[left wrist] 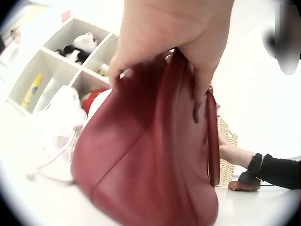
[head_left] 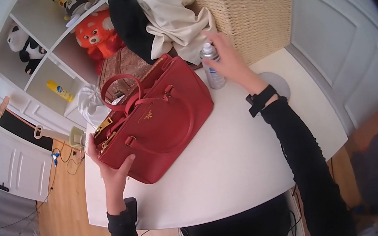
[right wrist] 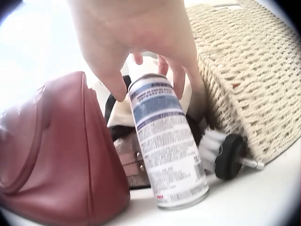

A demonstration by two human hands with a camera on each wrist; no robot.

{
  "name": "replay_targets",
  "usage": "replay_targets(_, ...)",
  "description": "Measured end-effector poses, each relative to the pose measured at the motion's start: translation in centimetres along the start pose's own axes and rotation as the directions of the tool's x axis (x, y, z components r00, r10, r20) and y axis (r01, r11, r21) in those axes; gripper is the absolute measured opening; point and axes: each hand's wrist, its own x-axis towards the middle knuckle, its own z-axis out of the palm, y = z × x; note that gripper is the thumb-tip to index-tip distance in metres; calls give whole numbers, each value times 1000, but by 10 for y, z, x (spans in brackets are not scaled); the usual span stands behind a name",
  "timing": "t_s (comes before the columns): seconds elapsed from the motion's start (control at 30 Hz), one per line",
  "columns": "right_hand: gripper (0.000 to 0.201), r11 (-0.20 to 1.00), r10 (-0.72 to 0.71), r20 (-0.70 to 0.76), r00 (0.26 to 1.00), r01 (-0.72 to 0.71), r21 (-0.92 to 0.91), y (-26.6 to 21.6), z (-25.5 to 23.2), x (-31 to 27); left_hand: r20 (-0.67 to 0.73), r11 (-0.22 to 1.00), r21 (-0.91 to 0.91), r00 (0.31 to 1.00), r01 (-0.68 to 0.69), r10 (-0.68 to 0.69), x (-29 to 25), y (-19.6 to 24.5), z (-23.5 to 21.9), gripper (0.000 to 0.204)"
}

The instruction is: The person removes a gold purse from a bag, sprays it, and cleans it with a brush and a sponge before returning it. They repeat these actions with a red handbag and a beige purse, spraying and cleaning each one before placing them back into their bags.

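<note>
A red handbag (head_left: 164, 122) with gold zips and looped handles stands on the white table. My left hand (head_left: 113, 168) grips its near left end, thumb on the front face and fingers over the far side; the left wrist view shows this hand (left wrist: 174, 33) pinching the top edge. A spray can (head_left: 213, 71) with a blue and white label stands right of the bag. Around its top is my right hand (head_left: 229, 58). In the right wrist view the thumb lies beside the can (right wrist: 164, 141), and the fingers are spread past its other side.
A brush with white bristles (right wrist: 211, 143) lies between the can and the woven basket (head_left: 251, 12). Cream cloth (head_left: 172, 16) and a brown patterned bag (head_left: 123, 69) are behind the handbag. White shelves (head_left: 34, 106) with plush toys stand at the back left.
</note>
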Motion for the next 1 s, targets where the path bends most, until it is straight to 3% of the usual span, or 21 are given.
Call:
replay_targets(0.03, 48, 998, 68, 17, 998, -68, 16, 3, -9, 3, 24, 983, -164, 997, 78, -75, -2, -5, 3, 94)
replay_targets(0.17, 40, 981, 192, 128, 973, -188, -37, 21, -33, 2, 13, 979, -120, 986, 166, -165, 0, -16, -2, 99)
replay_targets(0.23, 36, 997, 83, 158, 984, -83, -5, 22, -36, 1, 54, 961, -97, 965, 259, -255, 0, -34, -13, 97)
replay_targets(0.33, 30, 998, -24, 133, 991, 16, 61, 17, -30, 0, 25, 897, -257, 931, 359, -365, 0, -18, -6, 87)
replay_targets(0.43, 28, 995, -61, 96, 993, 52, 91, 15, -13, 0, -62, 813, -504, 927, 291, -371, -5, -12, 6, 79)
replay_targets(0.53, 28, 995, -24, 105, 994, 14, 94, 14, 0, 1, -86, 794, -555, 932, 248, -352, -12, -5, 9, 80)
replay_targets(0.67, 29, 994, -47, 75, 996, 40, 100, 10, 12, 3, 230, 725, -521, 892, 450, -389, -26, -20, -18, 90)
replay_targets(0.7, 29, 994, -10, 97, 995, 0, 107, 11, 12, 5, 312, 713, -527, 885, 463, -345, -31, -21, -22, 92)
replay_targets(0.77, 30, 989, 67, 153, 986, -85, 119, 16, 7, 9, 238, 749, -564, 937, 348, -256, -37, -13, -9, 91)
replay_targets(0.87, 31, 996, 1, 101, 995, -10, 90, 41, -10, 17, 271, 720, -576, 922, 387, -278, -41, -22, -4, 92)
replay_targets(0.93, 31, 998, 43, 180, 983, -33, -57, 50, -17, 11, 333, 658, -514, 835, 550, -438, -33, -14, -3, 96)
replay_targets(1.0, 29, 967, 130, 288, 949, -56, -250, 51, -15, 5, 362, 678, -509, 846, 530, -390, -25, -11, 1, 95)
